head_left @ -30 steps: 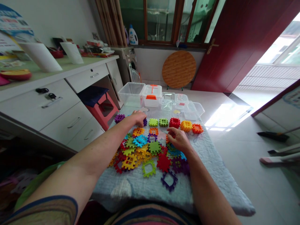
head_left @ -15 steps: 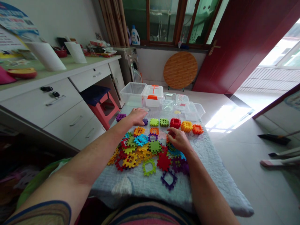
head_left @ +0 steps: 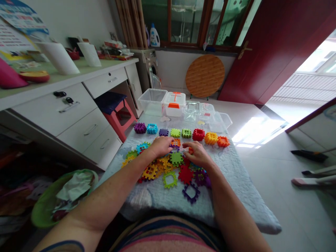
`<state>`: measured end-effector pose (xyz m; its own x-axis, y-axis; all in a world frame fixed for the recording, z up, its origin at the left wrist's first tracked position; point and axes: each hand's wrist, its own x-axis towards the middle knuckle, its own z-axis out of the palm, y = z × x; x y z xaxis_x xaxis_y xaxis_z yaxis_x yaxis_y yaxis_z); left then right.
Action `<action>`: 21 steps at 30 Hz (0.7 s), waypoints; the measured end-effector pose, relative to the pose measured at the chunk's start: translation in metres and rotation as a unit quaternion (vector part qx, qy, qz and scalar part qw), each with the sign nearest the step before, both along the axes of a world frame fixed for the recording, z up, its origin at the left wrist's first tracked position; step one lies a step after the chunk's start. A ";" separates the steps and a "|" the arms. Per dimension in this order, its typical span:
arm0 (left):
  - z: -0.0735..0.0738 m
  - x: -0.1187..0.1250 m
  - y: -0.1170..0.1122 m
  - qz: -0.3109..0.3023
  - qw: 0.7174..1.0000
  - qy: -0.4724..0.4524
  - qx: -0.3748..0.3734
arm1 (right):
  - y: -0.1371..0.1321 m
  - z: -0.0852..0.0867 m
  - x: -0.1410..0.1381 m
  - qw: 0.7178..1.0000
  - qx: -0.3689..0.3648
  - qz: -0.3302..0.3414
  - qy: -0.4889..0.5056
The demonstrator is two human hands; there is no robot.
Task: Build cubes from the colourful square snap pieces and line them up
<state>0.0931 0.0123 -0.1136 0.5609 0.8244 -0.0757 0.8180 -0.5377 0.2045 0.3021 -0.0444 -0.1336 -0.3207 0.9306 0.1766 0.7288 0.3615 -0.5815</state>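
Note:
Interlocking toy building tiles with notched edges lie in a loose pile on the cloth-covered table (head_left: 252, 196). My left hand (head_left: 163, 146) reaches over the pile with fingers stretched out, beside an orange window tile (head_left: 176, 142). Opposite it, my right hand (head_left: 197, 154) has its thumb and fingers apart around another orange tile (head_left: 190, 150), partly hidden by the hand. Between and below the hands lie a green tile (head_left: 176, 159) and a red tile (head_left: 186, 174). Closer to me are a lime frame tile (head_left: 170, 180) and a dark purple frame tile (head_left: 191, 193).
Tiles stand in a row of colour groups behind the pile, from purple (head_left: 140, 128) and blue (head_left: 152, 128) to red (head_left: 198, 134), yellow (head_left: 211, 138) and orange (head_left: 223, 141). Clear plastic boxes (head_left: 153, 96) line the far edge, one with an orange-clipped lid (head_left: 175, 102). A stool (head_left: 123, 122) stands left.
My left hand has drawn back from the row toward the pile, uncovering the blue group. My right hand stays near the orange tile, its fingers more spread. The view has shifted slightly.

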 end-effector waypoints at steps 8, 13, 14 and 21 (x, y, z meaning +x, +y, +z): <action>0.002 0.000 0.001 0.028 0.997 -0.038 -0.057 | -0.013 0.007 -0.015 0.991 -0.010 0.081 -0.102; 0.001 -0.004 -0.004 0.011 1.000 -0.027 0.008 | -0.014 0.009 -0.018 0.993 -0.013 0.065 -0.093; 0.002 -0.005 -0.006 0.014 0.999 -0.028 0.019 | -0.013 0.009 -0.016 0.995 -0.012 0.053 -0.083; -0.005 -0.014 -0.024 -0.019 0.999 -0.018 0.044 | -0.004 0.010 0.012 0.995 -0.032 -0.035 -0.083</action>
<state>0.0790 -0.0115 -0.1182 0.5928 0.8052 0.0162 0.7897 -0.5851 0.1846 0.3145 -0.0487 -0.1239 -0.2740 0.9595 0.0657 0.8393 0.2719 -0.4707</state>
